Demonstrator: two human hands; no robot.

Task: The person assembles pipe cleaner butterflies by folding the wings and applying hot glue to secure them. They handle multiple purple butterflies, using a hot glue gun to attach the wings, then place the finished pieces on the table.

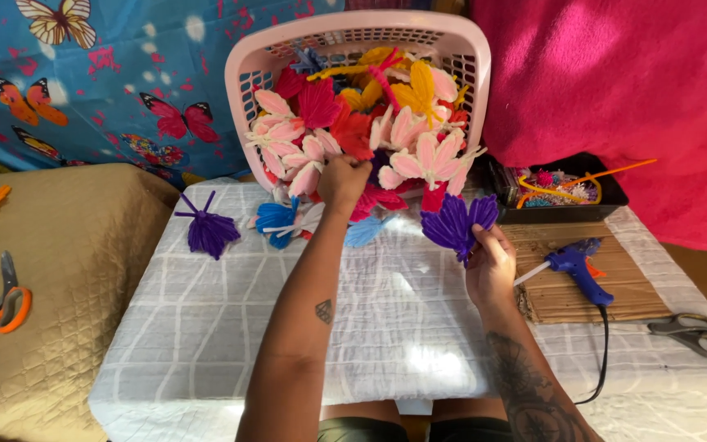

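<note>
We see the left hand (342, 178) reaching into the flower pile (353, 131) spilling from the tipped pink basket (243, 74), grip unclear. Right hand (491, 266) pinches 1 purple flower (454, 223) above the white-covered table (370, 319).

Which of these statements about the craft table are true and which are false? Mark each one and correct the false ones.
1. The right hand holds a purple flower. True.
2. The pink basket stands upright and empty. False: it is tipped toward the person and full of coloured flowers, some spilling onto the white cloth.
3. The left hand reaches into the pile of flowers at the basket's mouth. True.
4. The blue glue gun is in the left hand. False: it lies on brown cardboard to the right of the right hand.
5. Orange-handled scissors lie on the tan cushion at the left. True.
</note>
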